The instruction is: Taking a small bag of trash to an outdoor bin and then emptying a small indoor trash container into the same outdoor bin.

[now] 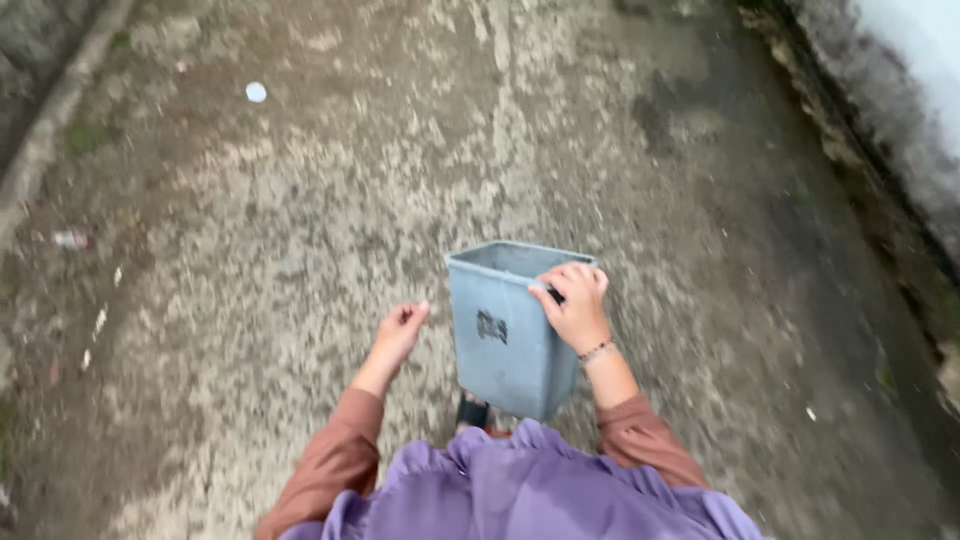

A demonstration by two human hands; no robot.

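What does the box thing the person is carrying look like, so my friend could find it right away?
Start at the rough, patchy concrete path that fills the view, then look just ahead of the person's purple top. There the right hand grips the rim of a tall, square, blue-grey plastic bin with a dark mark on its side. Nothing else here is that big or boxy; the left hand is empty.

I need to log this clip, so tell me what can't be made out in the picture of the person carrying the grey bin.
- Inside of the grey bin: hidden by its own walls, head view.
- Dark mark on the bin's side: blurred.
- Left hand: curled, empty or not unclear.
- Right hand fingertips: hidden over the rim.
- White scrap on the ground: too small.
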